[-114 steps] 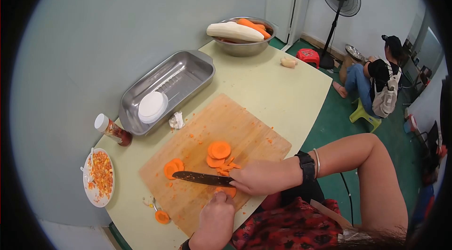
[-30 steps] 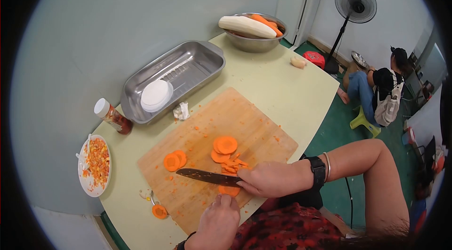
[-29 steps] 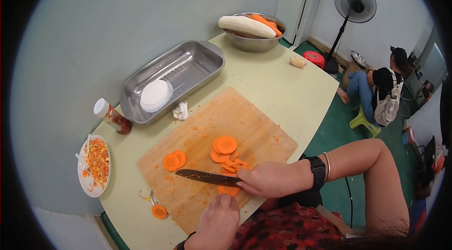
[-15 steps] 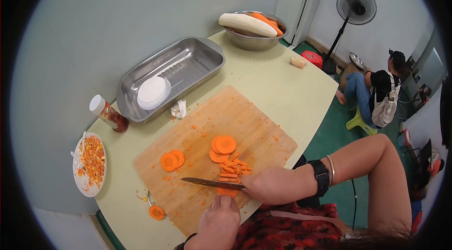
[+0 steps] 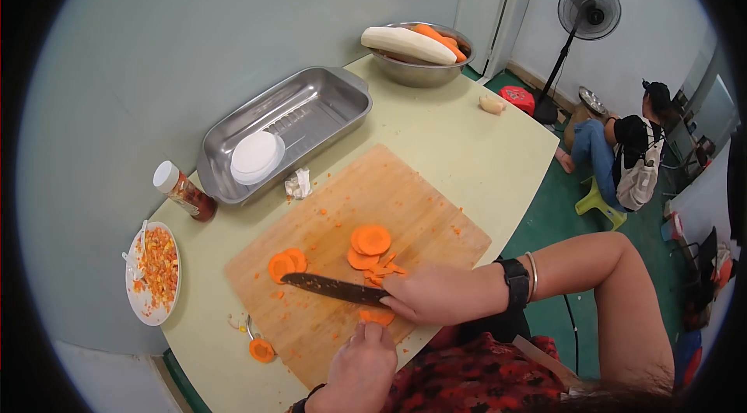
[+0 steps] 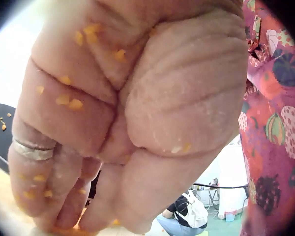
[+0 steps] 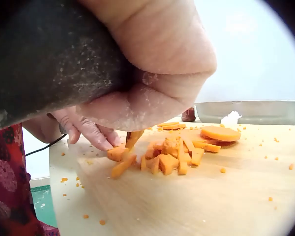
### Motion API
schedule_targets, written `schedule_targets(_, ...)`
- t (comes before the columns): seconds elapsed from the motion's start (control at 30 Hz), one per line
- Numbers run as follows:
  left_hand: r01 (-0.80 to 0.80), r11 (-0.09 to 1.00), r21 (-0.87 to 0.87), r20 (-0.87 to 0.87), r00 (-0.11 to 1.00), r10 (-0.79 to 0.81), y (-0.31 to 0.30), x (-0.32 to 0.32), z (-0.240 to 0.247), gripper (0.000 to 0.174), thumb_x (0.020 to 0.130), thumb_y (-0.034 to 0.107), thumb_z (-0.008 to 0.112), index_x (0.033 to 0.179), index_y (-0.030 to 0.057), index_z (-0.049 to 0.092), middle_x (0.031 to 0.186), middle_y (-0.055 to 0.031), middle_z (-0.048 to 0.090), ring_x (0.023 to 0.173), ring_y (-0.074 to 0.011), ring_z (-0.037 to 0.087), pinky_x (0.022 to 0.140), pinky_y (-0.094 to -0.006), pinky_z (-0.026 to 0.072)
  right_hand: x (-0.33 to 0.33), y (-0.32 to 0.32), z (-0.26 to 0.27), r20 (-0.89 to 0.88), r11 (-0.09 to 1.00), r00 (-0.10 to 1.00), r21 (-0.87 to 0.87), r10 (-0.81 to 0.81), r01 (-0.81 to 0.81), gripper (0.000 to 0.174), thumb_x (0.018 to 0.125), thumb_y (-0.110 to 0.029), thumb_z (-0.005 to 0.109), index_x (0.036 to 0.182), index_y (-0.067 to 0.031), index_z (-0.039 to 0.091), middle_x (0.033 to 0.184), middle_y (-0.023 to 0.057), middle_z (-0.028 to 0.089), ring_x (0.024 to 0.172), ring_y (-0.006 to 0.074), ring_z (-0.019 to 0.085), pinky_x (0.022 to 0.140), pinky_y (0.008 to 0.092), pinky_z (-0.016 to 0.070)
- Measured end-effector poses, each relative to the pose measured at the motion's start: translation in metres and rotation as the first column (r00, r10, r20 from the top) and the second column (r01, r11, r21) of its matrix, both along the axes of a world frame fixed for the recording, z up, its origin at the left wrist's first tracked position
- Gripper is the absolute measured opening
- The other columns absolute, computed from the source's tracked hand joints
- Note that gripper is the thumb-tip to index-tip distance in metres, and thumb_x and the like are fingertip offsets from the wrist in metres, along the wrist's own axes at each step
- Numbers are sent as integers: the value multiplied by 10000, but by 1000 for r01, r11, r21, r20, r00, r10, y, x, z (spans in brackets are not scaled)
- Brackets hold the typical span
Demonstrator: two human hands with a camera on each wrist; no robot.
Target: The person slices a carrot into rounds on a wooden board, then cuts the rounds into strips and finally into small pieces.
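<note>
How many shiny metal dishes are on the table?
2. A rectangular steel tray lies beside the wooden cutting board; a round steel bowl stands at the far end of the pale table, holding a white radish and orange carrots. Nothing seems to hide another.

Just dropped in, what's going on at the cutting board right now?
A person is cutting carrot on a wooden cutting board. The right hand grips a dark knife, its blade lying across the board. The left hand holds down a carrot piece at the near edge, right by the blade. Beyond the knife lie round slices and a small heap of cut sticks.
</note>
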State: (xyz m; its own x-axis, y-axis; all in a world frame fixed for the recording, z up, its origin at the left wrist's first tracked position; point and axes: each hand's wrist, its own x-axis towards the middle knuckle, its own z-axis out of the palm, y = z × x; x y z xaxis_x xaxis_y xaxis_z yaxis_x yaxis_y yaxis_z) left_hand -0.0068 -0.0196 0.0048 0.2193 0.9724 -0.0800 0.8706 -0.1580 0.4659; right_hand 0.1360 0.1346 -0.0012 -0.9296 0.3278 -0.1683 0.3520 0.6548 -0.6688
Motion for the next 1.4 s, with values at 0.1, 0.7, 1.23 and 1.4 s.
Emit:
schedule_targets(0.1,-74,996,-39,7,997,75,-3,3,-11,100,740,-7,528,784,-74,588,898,-251,509,859,-381,555,736,-418,486,5,-6,-4,-5,1000,1000,-1,13,-13,271,980,-250,488,887,4,488,630,218,561,585,428,571,540,495,457)
schedule_targets(0.7,67,997,-44,-143,987,-72,5,-5,-15,222,797,25,547,995,-75,555,974,-220,526,882,-337,607,775,-378,521,3,-12,-5,92,998,994,20,61,-63,139,855,-111,557,858,26,532,664,221,610,636,407,629,565,470,495)
schedule_targets(1.23,127,983,130,-122,986,-111,-6,-5,-3,253,821,46,501,1024,-104,513,925,-248,472,876,-376,510,767,-409,455,7,-12,-6,-15,1000,1000,28,-11,11,282,980,-246,486,875,16,496,633,214,573,596,427,582,550,494,473)
schedule_targets(1.4,119,990,81,-147,983,-106,-7,-5,1,271,832,54,510,1049,-108,507,925,-238,472,871,-369,513,752,-406,458,8,-16,-9,-11,1000,1000,24,-13,13,269,976,-239,491,896,18,497,635,223,571,601,434,583,555,501,476)
